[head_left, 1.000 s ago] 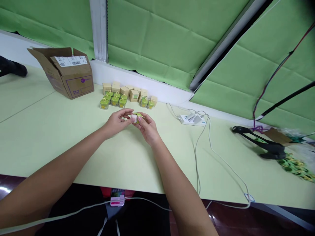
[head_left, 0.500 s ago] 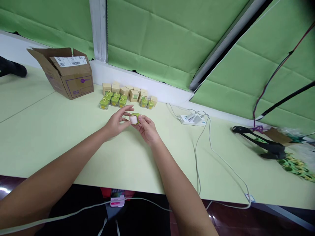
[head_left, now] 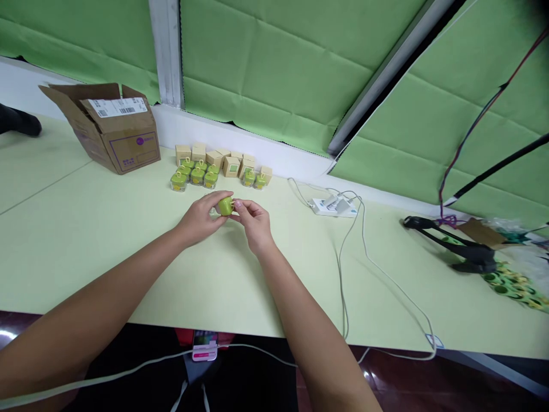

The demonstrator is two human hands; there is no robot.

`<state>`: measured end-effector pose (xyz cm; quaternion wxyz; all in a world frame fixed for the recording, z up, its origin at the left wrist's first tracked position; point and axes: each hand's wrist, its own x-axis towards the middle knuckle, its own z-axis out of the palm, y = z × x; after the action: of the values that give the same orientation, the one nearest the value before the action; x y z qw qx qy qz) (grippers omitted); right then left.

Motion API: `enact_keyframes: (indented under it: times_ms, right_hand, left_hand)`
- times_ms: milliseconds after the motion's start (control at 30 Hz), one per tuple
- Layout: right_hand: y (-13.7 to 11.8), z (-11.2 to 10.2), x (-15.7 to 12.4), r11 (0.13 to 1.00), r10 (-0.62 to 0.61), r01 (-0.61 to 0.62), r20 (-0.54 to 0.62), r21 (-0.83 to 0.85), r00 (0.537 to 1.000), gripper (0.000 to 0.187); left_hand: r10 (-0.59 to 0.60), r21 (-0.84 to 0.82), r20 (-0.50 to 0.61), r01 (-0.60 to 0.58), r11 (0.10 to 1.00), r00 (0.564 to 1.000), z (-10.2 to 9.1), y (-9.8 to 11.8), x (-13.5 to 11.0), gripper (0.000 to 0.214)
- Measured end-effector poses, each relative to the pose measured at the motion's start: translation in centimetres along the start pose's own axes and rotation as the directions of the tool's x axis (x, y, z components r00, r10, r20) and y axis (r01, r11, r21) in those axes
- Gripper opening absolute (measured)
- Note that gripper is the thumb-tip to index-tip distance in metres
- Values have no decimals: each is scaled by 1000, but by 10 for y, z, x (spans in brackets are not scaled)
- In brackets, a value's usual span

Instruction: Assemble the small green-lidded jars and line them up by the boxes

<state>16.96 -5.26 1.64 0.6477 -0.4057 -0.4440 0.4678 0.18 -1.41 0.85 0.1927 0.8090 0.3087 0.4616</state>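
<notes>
Just above the table, my left hand (head_left: 198, 218) is closed around a small green-topped case (head_left: 225, 206), fingers over it and thumb beneath. The case lies tipped on its side, its green top turned to the right. At that end my right hand (head_left: 256, 224) pinches the pale loop with thumb and forefinger. Much of the case body is hidden in my left palm. Beyond my hands stand several similar cases (head_left: 210, 178) with green tops, yellow loops and clear bases. Behind them is a row of small tan cardboard boxes (head_left: 231, 166).
An open cardboard carton (head_left: 132, 151) stands at the back left. A white power strip (head_left: 332, 207) with plugs and cables lies right of centre. Farther right are a black stand (head_left: 472, 254) and a pile of green and yellow pieces (head_left: 510, 286). A phone (head_left: 205, 345) rests below the table edge.
The case has been turned: its whitish side faced me before, and its green top shows now. My left fingers have closed around it, and my right hand has shifted onto the loop.
</notes>
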Motion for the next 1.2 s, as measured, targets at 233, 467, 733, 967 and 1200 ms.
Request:
enact_keyframes:
  times_ms: [233,467,733,967,1200]
  right_hand:
    - [0,2,0,999,-6,5,-26,-34,1000,35]
    - [5,-2,4,973,-105,78,-117,-215,988,34]
    - [3,-13,8,887,-267,157,-207,-433,941,33]
    - [2,-10,3,826,-312,207,-119,-524,942,27]
    - [4,-9,0,798,-321,260,-19,-544,947,23]
  left_hand:
    - [-11,26,5,11,1000,1000,1,-1,0,52]
    - [-25,68,53,21,997,998,-3,3,0,60]
    - [-256,215,-100,272,938,961,-18,-33,9,62]
    - [-363,205,123,334,920,924,-11,-43,6,77]
    - [-248,62,281,240,969,927,-6,-27,-1,69]
